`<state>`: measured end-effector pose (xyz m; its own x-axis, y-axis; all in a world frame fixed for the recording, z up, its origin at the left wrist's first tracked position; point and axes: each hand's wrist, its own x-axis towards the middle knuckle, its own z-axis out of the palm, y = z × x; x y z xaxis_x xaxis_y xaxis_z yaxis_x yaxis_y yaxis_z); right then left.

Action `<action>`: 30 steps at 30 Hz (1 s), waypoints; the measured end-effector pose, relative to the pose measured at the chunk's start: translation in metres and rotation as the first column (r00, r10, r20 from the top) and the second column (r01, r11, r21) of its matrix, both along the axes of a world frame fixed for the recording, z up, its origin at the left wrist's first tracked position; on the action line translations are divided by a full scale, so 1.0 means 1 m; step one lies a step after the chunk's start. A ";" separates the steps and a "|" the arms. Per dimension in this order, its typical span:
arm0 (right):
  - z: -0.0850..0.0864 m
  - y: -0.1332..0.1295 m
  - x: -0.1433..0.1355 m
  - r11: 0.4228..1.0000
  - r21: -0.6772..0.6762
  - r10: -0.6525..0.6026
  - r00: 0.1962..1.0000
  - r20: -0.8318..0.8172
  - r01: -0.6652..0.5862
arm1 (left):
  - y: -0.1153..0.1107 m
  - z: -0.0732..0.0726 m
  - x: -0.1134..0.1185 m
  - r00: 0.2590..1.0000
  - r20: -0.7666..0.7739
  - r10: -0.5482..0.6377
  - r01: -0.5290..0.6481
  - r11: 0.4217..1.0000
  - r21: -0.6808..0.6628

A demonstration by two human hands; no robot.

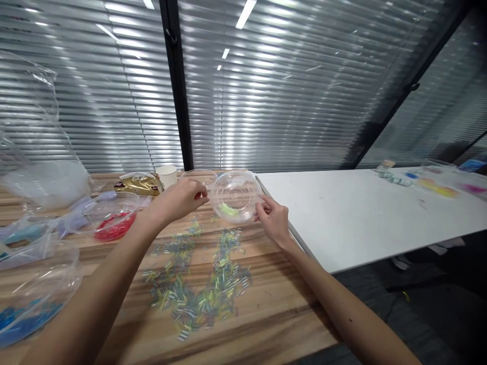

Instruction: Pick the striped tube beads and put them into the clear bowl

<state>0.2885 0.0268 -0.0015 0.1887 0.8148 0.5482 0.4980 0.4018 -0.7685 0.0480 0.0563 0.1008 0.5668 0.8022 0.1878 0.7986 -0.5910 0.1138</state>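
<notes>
The left arm [102, 284] and right arm [335, 304] lie nearest, both bare, slanting in from the lower corners over a wood table [274, 304]. The right hand [274, 219] pinches the rim of a clear bowl [245, 187] between thumb and fingers, at its right edge. The bowl is tilted, its round face toward the camera, over the far part of the wood table. A small patch of lime bits [229, 209] shows low in its circle; I cannot tell whether they lie in it or show through it. The left hand [184, 198] is just beside the bowl's left edge, thumb and fingertips drawn close together; whether they touch the bowl or hold anything, I cannot tell.

Below the hands, many short tubes [224, 281], yellow-green, grey and clear, lie loose on the wood in a rough U, its gap on the far side. Beyond the left hand are a white cup [166, 176] and a 2nd bowl [200, 174], partly hidden. A gold pack [139, 184] lies left of the cup. Farther left, a 3rd bowl [114, 205] holds red bits [114, 230], and a 4th bowl [49, 274], at the lower left, holds blue bits [26, 320]. A white table [361, 213] stands to the right, and blinds [289, 101] hang behind.
</notes>
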 end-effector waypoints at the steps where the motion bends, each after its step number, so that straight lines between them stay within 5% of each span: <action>1: 0.000 0.000 0.000 1.000 -0.001 -0.012 1.000 -0.003 0.012 | 0.001 0.001 -0.002 1.000 -0.007 0.017 -0.017 1.000 0.000; 9: -0.002 0.002 0.001 0.999 0.016 -0.050 0.999 -0.013 0.050 | 0.003 0.007 -0.015 0.955 -0.152 0.256 -0.260 0.966 -0.007; 16: -0.003 0.001 -0.001 0.999 0.038 -0.025 1.000 -0.019 0.026 | 0.018 -0.014 -0.030 0.779 -0.386 0.494 -0.570 0.815 -0.106; 30: -0.002 0.000 -0.001 0.995 0.093 -0.036 0.999 0.005 0.036 | 0.034 -0.070 -0.022 0.820 -0.370 0.436 -0.499 0.862 -0.090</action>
<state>0.2871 0.0267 -0.0036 0.2129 0.7528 0.6228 0.5184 0.4533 -0.7251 0.0262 0.0906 0.0311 0.1177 0.9871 -0.1086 0.9817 -0.1322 -0.1374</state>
